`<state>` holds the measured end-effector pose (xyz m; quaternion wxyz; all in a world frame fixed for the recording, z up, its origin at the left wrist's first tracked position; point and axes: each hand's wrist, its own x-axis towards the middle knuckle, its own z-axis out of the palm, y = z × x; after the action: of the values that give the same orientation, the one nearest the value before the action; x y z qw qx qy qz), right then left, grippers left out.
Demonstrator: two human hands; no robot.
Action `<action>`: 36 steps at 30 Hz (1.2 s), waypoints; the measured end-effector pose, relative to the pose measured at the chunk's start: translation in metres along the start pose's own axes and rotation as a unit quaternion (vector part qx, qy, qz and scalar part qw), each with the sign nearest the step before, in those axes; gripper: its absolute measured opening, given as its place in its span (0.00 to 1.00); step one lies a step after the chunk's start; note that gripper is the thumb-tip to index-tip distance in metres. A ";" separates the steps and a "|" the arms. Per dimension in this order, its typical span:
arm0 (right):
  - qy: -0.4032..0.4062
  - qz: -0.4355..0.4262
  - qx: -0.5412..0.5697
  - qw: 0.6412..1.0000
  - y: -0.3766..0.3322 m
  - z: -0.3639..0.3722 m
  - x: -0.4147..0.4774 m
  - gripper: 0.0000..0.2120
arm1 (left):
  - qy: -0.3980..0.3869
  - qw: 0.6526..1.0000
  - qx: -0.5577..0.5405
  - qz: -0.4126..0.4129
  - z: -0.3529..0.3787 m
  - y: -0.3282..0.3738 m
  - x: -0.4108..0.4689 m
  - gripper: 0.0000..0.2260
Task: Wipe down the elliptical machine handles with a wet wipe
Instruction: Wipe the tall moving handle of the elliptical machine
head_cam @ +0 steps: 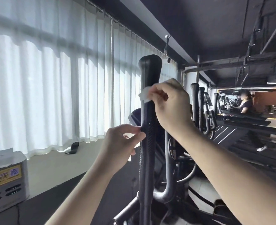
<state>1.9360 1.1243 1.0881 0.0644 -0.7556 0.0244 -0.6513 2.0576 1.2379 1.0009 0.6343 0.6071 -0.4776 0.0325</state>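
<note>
My right hand (168,103) pinches the wet wipe (144,95) against the handle (150,75) at 12 o'clock, my left hand (122,143) pinching its edge toward 7 o'clock, so I'd drag the wipe firmly toward 6 o'clock.

A white pleated curtain (53,86) hangs over tall windows, daylight glowing through it. Below its hem lies a pale floor (56,164), and on that floor, just in front of the hem, is a small black pouch (74,147) with a cord. Further out from the curtain, at its near end, stands a grey box (6,184) with a yellow label and vent slots. Past the curtain's far end, a person in a dark top (245,104) is on a treadmill (247,118). Dark pipes (255,30) cross the ceiling, away from the curtain's top.
</note>
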 end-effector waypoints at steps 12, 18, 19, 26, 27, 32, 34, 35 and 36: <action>-0.053 -0.008 -0.020 0.998 -0.002 0.007 -0.057 0.07 | -0.002 0.999 -0.029 -0.023 0.003 -0.027 -0.018 0.03; -0.013 -0.005 -0.006 1.000 -0.002 0.010 -0.053 0.07 | -0.005 0.999 -0.033 -0.033 0.007 -0.037 -0.025 0.05; 0.015 -0.003 0.009 1.000 -0.004 0.011 -0.035 0.07 | -0.003 0.999 -0.028 -0.033 0.007 -0.038 -0.025 0.05; 0.059 0.000 0.051 0.997 -0.002 0.016 -0.027 0.07 | 0.010 0.999 -0.032 -0.024 0.010 -0.045 -0.031 0.04; 0.059 0.005 0.065 0.996 0.001 0.015 -0.046 0.08 | 0.013 0.999 -0.031 -0.020 0.011 -0.045 -0.032 0.05; -0.008 0.083 0.152 0.985 0.019 0.014 -0.147 0.06 | 0.054 0.998 -0.021 -0.024 0.017 -0.049 -0.044 0.05; -0.030 0.102 0.184 0.977 0.030 0.011 -0.140 0.05 | 0.072 0.997 -0.008 -0.037 0.021 -0.049 -0.051 0.04; -0.034 0.112 0.208 0.971 0.034 0.011 -0.125 0.04 | 0.081 0.996 -0.002 -0.042 0.023 -0.049 -0.054 0.04; -0.032 0.115 0.243 0.963 0.036 0.012 -0.108 0.03 | 0.090 0.995 0.006 -0.048 0.025 -0.048 -0.058 0.04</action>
<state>1.9332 1.1021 0.9760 0.3213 -0.7298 -0.0494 -0.6014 2.0421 1.2364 0.9233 0.6721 0.6273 -0.3890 0.0593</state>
